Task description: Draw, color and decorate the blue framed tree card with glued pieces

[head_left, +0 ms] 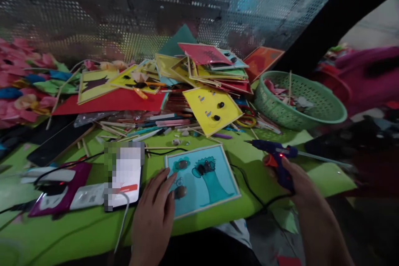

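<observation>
A blue picture card (199, 203) with a pale stick border lies on the green table in front of me. It shows a teal tree, with brown and dark stones on it. My left hand (157, 199) rests flat over the card's left edge, its fingers stretched out and holding nothing. To the right of the card, my right hand (288, 176) grips a dark blue glue gun (274, 148) by its handle, over the table. The gun's nozzle points left, a red light glows on its body, and a glue stick extends from its rear.
Beyond the card are piled colored cards (215, 75), pens and sticks. A green basket (302, 112) stands at the back right. On the left lie a phone (126, 174), a purple case (76, 183) and cables. Pink paper flowers (21, 75) fill the far left.
</observation>
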`<state>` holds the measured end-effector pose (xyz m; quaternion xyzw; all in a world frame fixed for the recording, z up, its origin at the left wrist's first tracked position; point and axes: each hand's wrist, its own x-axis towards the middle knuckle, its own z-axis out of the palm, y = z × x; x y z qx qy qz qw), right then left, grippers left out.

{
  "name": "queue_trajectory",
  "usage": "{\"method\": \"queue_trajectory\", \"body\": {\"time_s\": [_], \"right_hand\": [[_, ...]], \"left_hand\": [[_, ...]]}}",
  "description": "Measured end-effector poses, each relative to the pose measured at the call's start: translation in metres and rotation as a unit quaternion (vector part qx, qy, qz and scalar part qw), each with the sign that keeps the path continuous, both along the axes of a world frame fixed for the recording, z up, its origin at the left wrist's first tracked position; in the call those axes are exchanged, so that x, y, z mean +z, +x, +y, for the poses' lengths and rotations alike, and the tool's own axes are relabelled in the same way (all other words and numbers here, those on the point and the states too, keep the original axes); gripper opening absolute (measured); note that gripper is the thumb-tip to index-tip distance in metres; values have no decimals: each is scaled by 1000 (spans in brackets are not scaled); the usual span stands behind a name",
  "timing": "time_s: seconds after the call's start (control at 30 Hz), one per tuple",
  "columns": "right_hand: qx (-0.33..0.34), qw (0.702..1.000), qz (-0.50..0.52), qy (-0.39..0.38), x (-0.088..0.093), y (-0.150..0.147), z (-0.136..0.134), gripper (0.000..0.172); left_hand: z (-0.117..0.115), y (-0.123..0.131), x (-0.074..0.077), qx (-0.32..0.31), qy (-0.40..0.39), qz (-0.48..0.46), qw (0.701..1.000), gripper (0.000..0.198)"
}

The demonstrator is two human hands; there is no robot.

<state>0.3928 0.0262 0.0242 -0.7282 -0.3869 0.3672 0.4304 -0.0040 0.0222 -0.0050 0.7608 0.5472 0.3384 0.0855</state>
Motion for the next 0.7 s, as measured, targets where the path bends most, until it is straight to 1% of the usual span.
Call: {"method": "queue_trajectory", "body": {"time_s": [0.1,0.17,0.3,0.43,0.53,0.7], "right_hand": [[-1,1000,27,-3,5,-3,4,58],[0,1000,28,-10,8,-2,7,56],[11,999,11,-31,8,2,11,61],[38,998,-7,-47,6,6,13,68],[48,997,-33,-59,5,8,14,73],[36,989,-120,-83,4,16,17,71]], "left_hand": [[1,-2,-1,-6,5,6,1000,39],[1,-2,0,-6,9,6,1000,40],[0,-4,-1,-12,9,2,1000,41],[0,-5,-3,-23,3,0,1000,42],[1,-5,-4,-26,4,-8,1000,41],[-1,-4,-3,-29,-12,-24,999,44]]}}
